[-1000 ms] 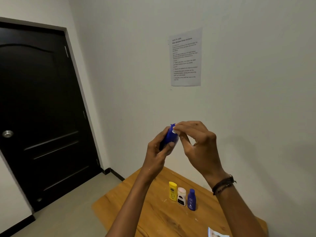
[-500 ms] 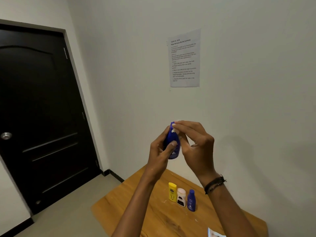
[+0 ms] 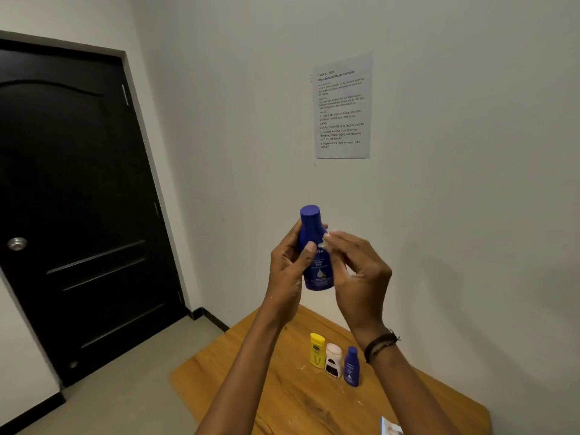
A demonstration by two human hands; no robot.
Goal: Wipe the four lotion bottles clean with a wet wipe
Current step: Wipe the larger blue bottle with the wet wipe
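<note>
A large blue lotion bottle (image 3: pixel 316 265) is held upright in the air in front of the wall, cap on top. My left hand (image 3: pixel 287 277) grips its left side, thumb across the label. My right hand (image 3: pixel 357 271) pinches a small white wet wipe (image 3: pixel 326 240) against the bottle's shoulder; most of the wipe is hidden by my fingers. On the wooden table (image 3: pixel 282 397) below stand a yellow bottle (image 3: pixel 317 350), a white bottle with a pink cap (image 3: pixel 333 361) and a small blue bottle (image 3: pixel 351 366), in a row.
A wipe packet corner (image 3: pixel 390 428) shows at the table's near edge. A printed sheet (image 3: pixel 342 106) is taped to the wall. A black door (image 3: pixel 72 215) stands on the left, with bare floor in front of it.
The blue bottle has turned from tilted to upright, its cap now in full view. My right fingers with the wipe moved from the cap down to the bottle's shoulder.
</note>
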